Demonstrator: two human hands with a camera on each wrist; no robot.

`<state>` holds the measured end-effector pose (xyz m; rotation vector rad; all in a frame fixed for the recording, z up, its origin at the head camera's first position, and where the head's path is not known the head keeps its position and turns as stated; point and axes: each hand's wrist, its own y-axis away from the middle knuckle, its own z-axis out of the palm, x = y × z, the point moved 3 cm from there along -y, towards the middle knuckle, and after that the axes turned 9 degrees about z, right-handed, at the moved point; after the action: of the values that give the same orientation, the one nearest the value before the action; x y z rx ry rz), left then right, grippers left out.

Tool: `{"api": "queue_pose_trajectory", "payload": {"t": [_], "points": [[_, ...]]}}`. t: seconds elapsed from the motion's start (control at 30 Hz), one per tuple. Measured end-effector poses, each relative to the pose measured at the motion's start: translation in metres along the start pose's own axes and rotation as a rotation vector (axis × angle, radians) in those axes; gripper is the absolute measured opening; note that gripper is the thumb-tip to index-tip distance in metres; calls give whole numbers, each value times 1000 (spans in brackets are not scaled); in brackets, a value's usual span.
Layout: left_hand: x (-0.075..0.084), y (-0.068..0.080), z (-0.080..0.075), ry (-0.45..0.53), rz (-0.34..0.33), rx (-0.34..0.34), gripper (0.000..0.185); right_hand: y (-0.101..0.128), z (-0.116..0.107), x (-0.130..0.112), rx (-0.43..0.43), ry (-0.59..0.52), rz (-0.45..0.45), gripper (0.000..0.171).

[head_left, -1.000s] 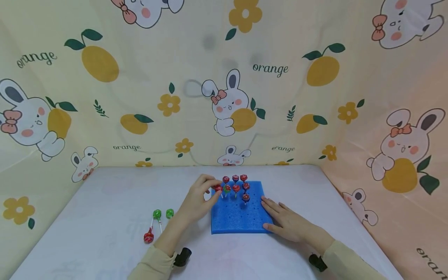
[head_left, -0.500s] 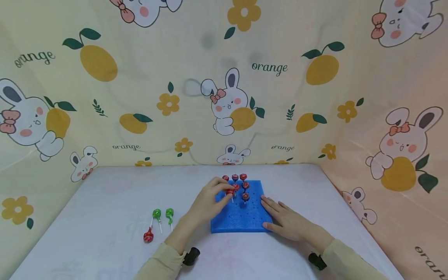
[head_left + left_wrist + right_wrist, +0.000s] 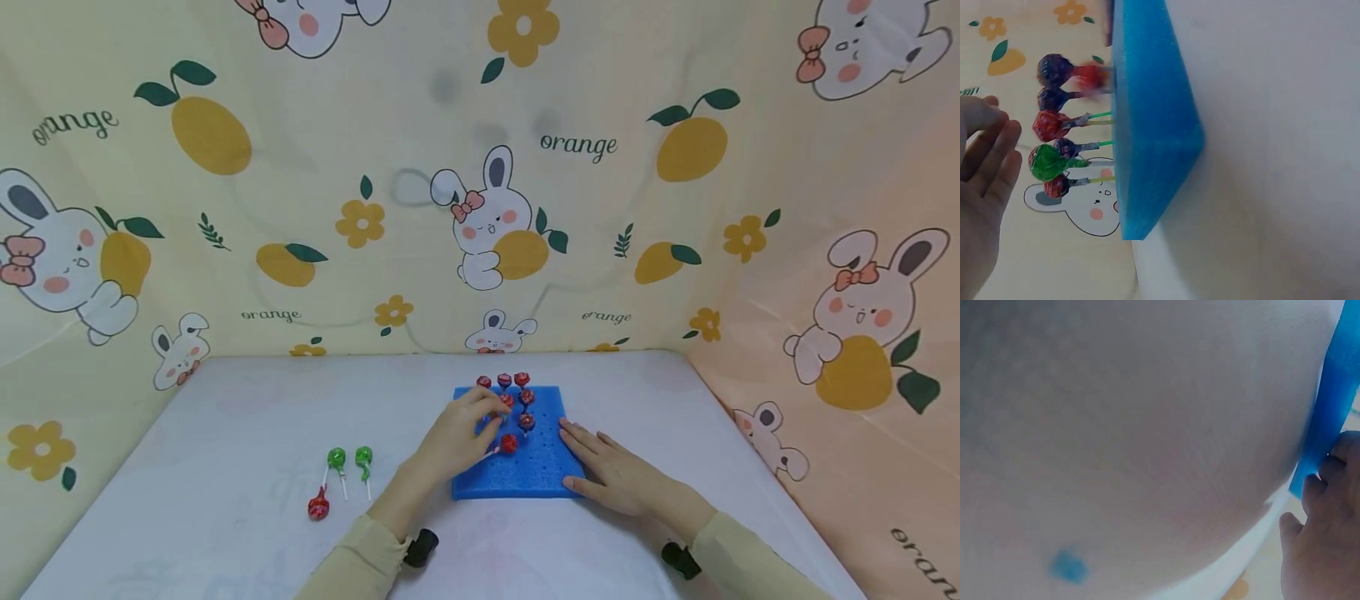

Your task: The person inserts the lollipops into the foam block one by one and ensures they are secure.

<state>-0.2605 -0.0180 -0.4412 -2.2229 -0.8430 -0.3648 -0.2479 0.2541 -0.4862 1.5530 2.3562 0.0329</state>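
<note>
Lollipops lie loose at the left of the bench: two green ones and a red one, sticks pointing roughly up the bench, well apart from either hand. Next comes the left hand, its fingers curled over the blue foam block and pinching the stick of a red lollipop. That lollipop sits just right of the fingertips, low over the block's open holes, its stick slanting back toward the hand rather than upright. Behind it, near the far edge, stand the planted lollipops, sticks vertical. Farthest right, the right hand rests flat with fingers straight on the block's near right corner, touching it and holding nothing. The left hand is the nearer one to the held lollipop.
</note>
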Motion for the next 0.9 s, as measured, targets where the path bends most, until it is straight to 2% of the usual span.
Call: {"api": "queue_pose_trajectory", "payload": {"t": [0.17, 0.27, 0.5, 0.57, 0.63, 0.7, 0.8, 0.9], "points": [[3, -2, 14, -140, -2, -173, 17, 0, 0, 1, -2, -10, 3, 87], [5, -2, 20, -187, 5, -234, 17, 0, 0, 1, -4, -11, -5, 86], [15, 4, 28, -161, 49, -318, 20, 1, 1, -1, 8, -14, -10, 86], [22, 6, 30, -142, 90, -343, 23, 1, 2, -2, 14, -14, -20, 86], [32, 9, 35, -126, 157, -397, 30, 2, 2, -2, 21, -7, -34, 85], [46, 12, 45, -133, 252, -495, 38, 2, 2, -2, 30, 3, -47, 84], [75, 18, 65, -166, 392, -695, 49, 2, 2, 0, 30, 7, -47, 85], [97, 23, 83, -211, 508, -831, 51, 1, 1, 0, 19, -5, -33, 86]]}}
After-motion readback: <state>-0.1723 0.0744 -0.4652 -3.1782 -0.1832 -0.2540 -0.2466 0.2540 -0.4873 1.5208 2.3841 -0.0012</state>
